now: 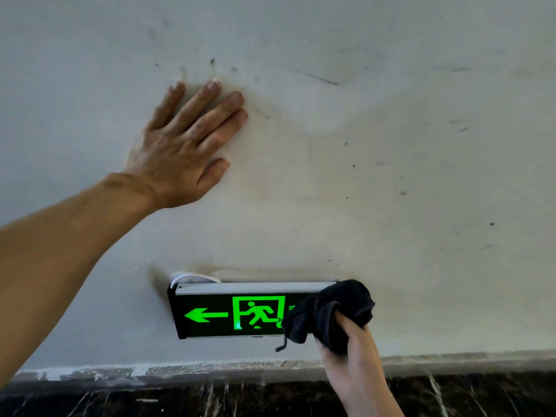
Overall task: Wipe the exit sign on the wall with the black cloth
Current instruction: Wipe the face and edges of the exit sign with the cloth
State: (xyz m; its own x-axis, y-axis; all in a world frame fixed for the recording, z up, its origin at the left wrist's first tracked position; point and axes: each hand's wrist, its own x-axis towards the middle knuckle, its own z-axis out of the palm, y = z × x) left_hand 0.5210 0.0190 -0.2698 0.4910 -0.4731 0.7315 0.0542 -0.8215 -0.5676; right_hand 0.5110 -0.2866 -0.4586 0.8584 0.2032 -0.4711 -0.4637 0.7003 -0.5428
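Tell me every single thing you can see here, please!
exit sign: one, black with glowing green arrow and running figure, low on the wall, right end covered by the cloth
black cloth: one, black, bunched against the sign's right end
wall: one, off-white, smudged with dark marks, fills most of the view
dark marbled strip: one, black with white streaks, along the bottom below the wall
left hand: one, flat on the wall above the sign
right hand: one, gripping the cloth from below
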